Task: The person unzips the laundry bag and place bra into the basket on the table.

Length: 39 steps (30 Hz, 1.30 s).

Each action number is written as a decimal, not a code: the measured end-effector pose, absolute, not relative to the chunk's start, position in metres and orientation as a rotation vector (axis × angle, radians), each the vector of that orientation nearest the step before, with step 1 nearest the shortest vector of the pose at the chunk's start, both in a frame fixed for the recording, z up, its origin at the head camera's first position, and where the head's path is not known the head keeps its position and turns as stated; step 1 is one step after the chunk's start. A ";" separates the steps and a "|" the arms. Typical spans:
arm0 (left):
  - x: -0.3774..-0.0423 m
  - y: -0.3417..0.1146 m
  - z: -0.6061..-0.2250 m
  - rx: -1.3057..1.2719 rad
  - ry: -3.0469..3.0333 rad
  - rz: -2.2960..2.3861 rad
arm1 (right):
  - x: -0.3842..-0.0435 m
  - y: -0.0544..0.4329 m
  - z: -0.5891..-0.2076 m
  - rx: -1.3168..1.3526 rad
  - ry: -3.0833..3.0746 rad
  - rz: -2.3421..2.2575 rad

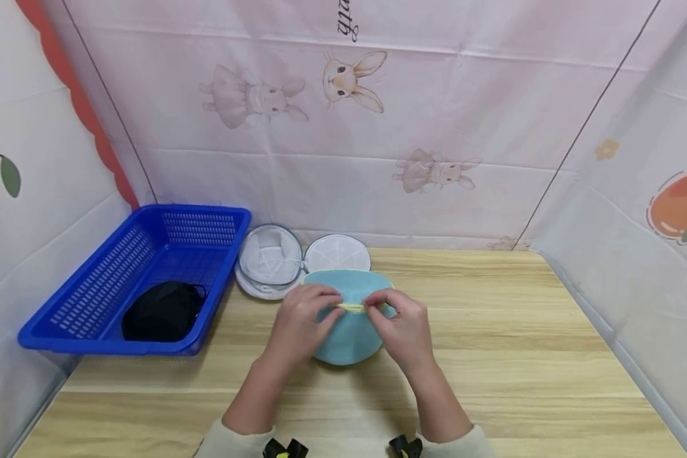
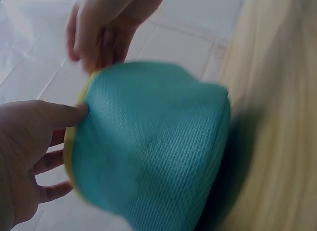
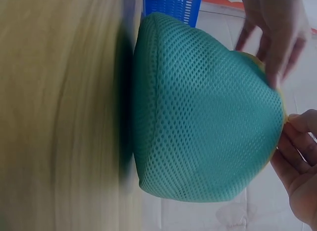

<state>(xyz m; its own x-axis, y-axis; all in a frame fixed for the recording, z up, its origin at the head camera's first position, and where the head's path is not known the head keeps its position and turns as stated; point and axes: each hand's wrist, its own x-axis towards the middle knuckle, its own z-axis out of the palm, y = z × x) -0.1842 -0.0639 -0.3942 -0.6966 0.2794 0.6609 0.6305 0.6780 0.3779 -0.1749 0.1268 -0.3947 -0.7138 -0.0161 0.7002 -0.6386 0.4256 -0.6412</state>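
Note:
A teal mesh laundry bag (image 1: 349, 343) with a yellow zip edge (image 1: 352, 308) stands a little in front of me on the table. My left hand (image 1: 306, 321) pinches that yellow edge on its left side, thumb toward me. On the right side my right hand (image 1: 401, 324) pinches the same edge between thumb and fingertips. In the right wrist view the bag's mesh body (image 3: 198, 112) looks bulged, its base near the wood. Whatever may be inside cannot be seen. Behind the bag lie a white mesh bag (image 1: 270, 254) and a round white mesh piece (image 1: 338, 252).
A blue plastic basket (image 1: 220, 286) stands at the left, with a black cloth bundle (image 1: 163, 312) in it. Printed cloth walls (image 1: 343, 191) rise behind and on both sides. Bare wooden tabletop (image 1: 509, 343) stretches to the right.

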 end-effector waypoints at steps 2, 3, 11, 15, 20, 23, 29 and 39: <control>-0.181 -0.057 -0.394 -0.748 -2.317 -0.794 | -0.175 0.125 -0.396 0.572 -2.063 1.300; -0.180 -0.055 -0.394 -0.762 -2.316 -0.787 | -0.175 0.125 -0.397 0.585 -2.063 1.299; -0.178 -0.053 -0.394 -0.711 -2.320 -0.804 | -0.175 0.125 -0.394 0.580 -2.048 1.297; -0.181 -0.059 -0.392 -0.690 -2.330 -0.821 | -0.175 0.130 -0.392 0.521 -2.079 1.304; -0.184 -0.066 -0.392 -0.649 -2.328 -0.858 | -0.175 0.135 -0.391 0.494 -2.105 1.308; -0.185 -0.069 -0.392 -0.613 -2.327 -0.877 | -0.174 0.134 -0.391 0.517 -2.113 1.294; -0.186 -0.073 -0.393 -0.530 -2.350 -0.886 | -0.171 0.124 -0.393 0.638 -2.099 1.254; -0.184 -0.066 -0.394 -0.626 -2.416 -0.838 | -0.169 0.115 -0.397 0.709 -2.081 1.223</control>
